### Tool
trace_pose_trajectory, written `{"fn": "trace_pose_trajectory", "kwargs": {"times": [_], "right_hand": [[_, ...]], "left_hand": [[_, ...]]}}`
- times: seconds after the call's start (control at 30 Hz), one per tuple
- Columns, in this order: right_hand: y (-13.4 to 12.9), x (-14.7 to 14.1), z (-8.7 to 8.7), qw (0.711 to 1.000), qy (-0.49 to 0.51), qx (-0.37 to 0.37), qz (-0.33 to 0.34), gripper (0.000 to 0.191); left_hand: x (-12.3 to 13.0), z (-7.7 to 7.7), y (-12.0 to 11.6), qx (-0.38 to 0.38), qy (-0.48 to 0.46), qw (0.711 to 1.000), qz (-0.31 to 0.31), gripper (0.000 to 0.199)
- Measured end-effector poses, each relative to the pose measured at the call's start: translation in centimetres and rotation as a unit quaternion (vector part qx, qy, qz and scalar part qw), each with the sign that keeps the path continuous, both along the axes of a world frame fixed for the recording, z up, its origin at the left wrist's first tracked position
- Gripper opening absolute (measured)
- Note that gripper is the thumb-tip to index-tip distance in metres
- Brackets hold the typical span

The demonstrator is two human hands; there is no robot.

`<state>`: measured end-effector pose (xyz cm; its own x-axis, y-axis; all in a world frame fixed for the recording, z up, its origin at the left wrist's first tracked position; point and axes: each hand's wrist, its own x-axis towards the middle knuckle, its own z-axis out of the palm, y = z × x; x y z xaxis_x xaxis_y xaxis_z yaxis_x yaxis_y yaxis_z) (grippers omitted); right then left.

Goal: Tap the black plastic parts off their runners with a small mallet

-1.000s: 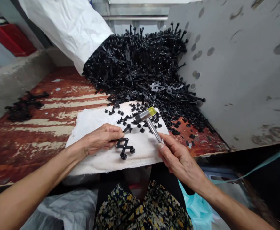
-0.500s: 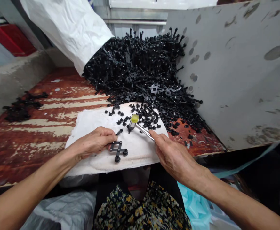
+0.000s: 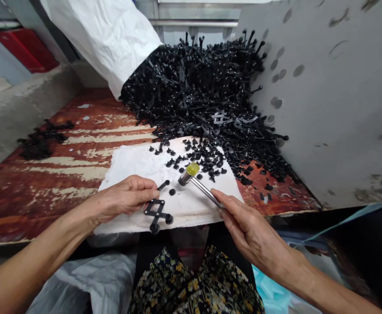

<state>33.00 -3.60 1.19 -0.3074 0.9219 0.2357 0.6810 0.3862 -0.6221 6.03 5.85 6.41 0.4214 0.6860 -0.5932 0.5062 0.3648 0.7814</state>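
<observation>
My left hand (image 3: 135, 192) is closed on a black jointed scissor linkage (image 3: 156, 210), whose crossed bars and round ends stick out from the fingers over the white cloth (image 3: 125, 155). A small hammer (image 3: 205, 192) with a steel handle is gripped in my right hand (image 3: 243, 218). Its head has a yellow face turned up and a dark face tilted down, held above the cloth. Between the linkage and the hammer head lies one small round black piece (image 3: 172, 192). Several similar small black studs (image 3: 207, 157) are scattered at the cloth's far side.
A large heap of black linkages (image 3: 194, 87) spills from a white sack (image 3: 112, 39) at the back. A smaller dark pile (image 3: 45, 138) sits left on the worn red tabletop (image 3: 79, 174). A grey panel (image 3: 338, 109) stands along the right.
The hammer head has drawn a little nearer to me and tilted. One small round black piece now shows beside the linkage. My left hand still holds the linkage; the whole view has shifted slightly.
</observation>
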Motion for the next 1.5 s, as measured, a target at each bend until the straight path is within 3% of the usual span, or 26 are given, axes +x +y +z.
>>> {"fn": "trace_pose_trajectory", "kwargs": {"times": [0.17, 0.83, 1.3, 1.5], "right_hand": [[0.0, -0.1, -0.7, 1.000, 0.012, -0.006, -0.026, 0.047], [0.1, -0.2, -1.0, 0.999, 0.033, -0.021, -0.038, 0.046], [0.2, -0.1, -1.1, 0.999, 0.030, -0.016, -0.034, 0.048], [0.3, -0.1, -1.1, 0.999, 0.029, -0.028, -0.033, 0.048]], "left_hand": [[-0.1, -0.5, -0.8, -0.037, -0.025, 0.999, 0.002, 0.054], [0.0, -1.2, -0.9, -0.034, -0.032, 0.999, 0.001, 0.053], [0.5, -0.9, -0.8, -0.028, -0.001, 1.000, 0.002, 0.050], [1.3, -0.4, -1.0, 0.012, 0.038, 0.999, 0.000, 0.043]]}}
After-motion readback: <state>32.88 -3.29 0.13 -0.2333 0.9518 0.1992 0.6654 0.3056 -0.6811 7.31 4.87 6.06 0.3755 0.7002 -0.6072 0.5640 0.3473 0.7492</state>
